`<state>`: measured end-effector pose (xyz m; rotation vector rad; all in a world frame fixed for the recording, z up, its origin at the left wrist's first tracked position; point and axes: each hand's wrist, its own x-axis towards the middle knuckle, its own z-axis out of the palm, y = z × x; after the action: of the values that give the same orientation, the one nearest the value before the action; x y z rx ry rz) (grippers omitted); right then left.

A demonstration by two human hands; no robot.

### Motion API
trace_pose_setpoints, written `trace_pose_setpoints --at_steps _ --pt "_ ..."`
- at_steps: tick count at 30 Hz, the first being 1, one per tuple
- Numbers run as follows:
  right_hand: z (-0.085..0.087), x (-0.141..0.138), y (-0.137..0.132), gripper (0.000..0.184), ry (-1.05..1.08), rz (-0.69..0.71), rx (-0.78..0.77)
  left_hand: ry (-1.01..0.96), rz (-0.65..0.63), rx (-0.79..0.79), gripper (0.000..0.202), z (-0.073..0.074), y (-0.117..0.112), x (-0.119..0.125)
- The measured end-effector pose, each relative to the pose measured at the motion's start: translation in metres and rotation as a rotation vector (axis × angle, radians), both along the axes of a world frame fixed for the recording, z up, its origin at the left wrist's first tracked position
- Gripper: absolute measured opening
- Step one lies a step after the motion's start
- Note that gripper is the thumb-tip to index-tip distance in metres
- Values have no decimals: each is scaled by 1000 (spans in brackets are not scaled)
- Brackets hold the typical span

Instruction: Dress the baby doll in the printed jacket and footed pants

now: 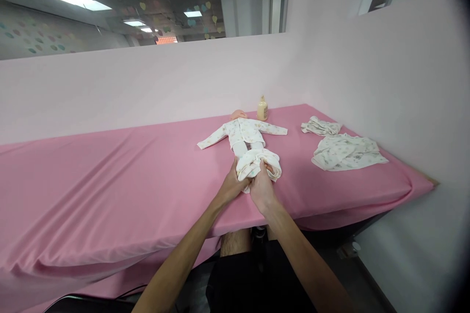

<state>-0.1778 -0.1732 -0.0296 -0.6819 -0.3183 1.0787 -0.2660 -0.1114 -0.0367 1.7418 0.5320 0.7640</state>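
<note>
A baby doll [239, 114] lies on its back on the pink-covered table, its head toward the wall. It wears a white patterned long-sleeved top [244, 130] with the sleeves spread to both sides. Bunched around the doll's lower legs are white patterned baby pants [253, 162]. My left hand [234, 180] grips the left side of the bunched cloth. On the right side, my right hand [262, 186] is closed on the same pants, thumb on top. The doll's feet are mostly hidden by the cloth and my hands.
A pump bottle [262, 109] stands beside the doll's head near the wall. Two crumpled patterned baby garments lie at the right, a smaller cloth [320, 126] behind a larger one [347, 152]. The pink tablecloth [110, 190] hangs over the front edge, above my legs.
</note>
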Motion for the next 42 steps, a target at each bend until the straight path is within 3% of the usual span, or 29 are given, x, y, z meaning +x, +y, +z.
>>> trace_pose_setpoints --at_steps 3,8,14,23,32,42 --pt "0 3 0 45 6 10 19 138 150 173 80 -4 -2 2" --pt "0 8 -3 37 -34 -26 22 216 238 315 32 -1 -2 -1" --pt "-7 15 -8 39 -49 39 -49 223 201 278 35 -4 0 -3" --pt "-6 13 -8 36 -33 6 -54 375 172 517 17 -11 8 -4" --pt "-8 12 -5 31 52 -14 -44 206 129 465 24 -10 13 -11" --pt "-3 8 -7 23 70 -41 -60 79 224 203 19 -8 22 5"
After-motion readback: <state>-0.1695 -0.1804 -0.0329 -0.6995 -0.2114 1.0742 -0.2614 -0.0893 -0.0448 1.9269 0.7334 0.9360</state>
